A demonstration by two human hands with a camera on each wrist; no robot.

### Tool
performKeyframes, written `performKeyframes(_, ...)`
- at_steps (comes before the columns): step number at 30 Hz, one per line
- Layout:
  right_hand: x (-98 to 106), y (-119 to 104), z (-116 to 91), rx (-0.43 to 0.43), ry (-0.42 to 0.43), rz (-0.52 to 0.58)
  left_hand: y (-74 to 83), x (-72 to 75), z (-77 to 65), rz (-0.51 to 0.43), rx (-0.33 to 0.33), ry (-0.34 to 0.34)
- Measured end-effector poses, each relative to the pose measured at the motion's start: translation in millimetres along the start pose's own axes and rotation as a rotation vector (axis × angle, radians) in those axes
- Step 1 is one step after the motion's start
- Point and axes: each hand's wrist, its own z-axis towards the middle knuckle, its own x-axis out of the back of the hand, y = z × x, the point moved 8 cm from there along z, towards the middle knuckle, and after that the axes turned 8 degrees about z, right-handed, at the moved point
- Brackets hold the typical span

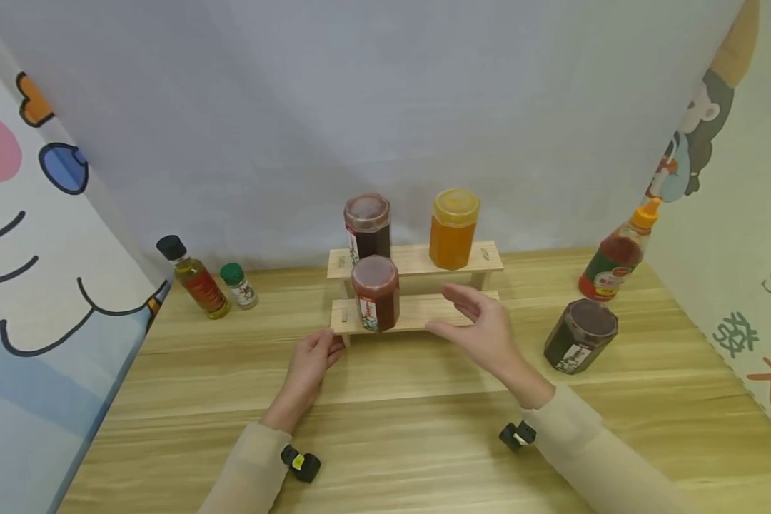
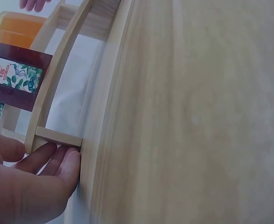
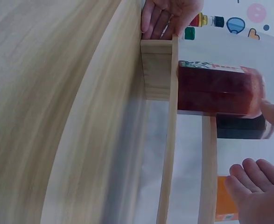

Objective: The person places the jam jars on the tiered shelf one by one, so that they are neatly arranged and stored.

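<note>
A two-step wooden rack [image 1: 417,319] stands on the table. My left hand [image 1: 311,357] holds its lower left end; in the left wrist view the fingers [image 2: 64,165] lie against the end leg, with the thumb near the board's edge. My right hand [image 1: 482,328] hovers at the right part of the lower step, thumb and fingers spread apart, nothing between them. A dark red jam jar [image 1: 377,296] stands upright on the left of the lower step. Behind it on the upper step is a darker jar [image 1: 368,227], partly hidden. An orange-yellow jar [image 1: 452,232] stands at the upper right.
Right of the rack stands a dark octagonal jar [image 1: 580,337], with a red sauce bottle with orange cap [image 1: 617,257] behind it. At left are an oil bottle with black cap [image 1: 195,280] and a small green-capped shaker [image 1: 239,287]. A pale wall [image 1: 283,143] rises behind.
</note>
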Motion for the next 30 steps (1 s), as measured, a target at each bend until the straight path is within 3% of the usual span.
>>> performKeyframes(4, 9.0, -0.3, -3.2, -0.006, 0.0, -0.003, -0.6, 1.9, 0.6, 0.011, 0.0, 0.009)
performKeyframes(11, 35.9, 23.3, -6.0, -0.01, 0.014, -0.024, -0.2, 0.2, 1.0, 0.017, 0.005, 0.003)
performKeyframes(18, 71.0, 16.7, -13.5, 0.035, 0.084, -0.117, -1.0, 0.1, 0.9, 0.016, 0.006, 0.01)
performKeyframes(30, 130.9, 16.3, -29.2, 0.016, 0.155, -0.203, -1.6, -0.4, 0.4, 0.025, 0.003, 0.008)
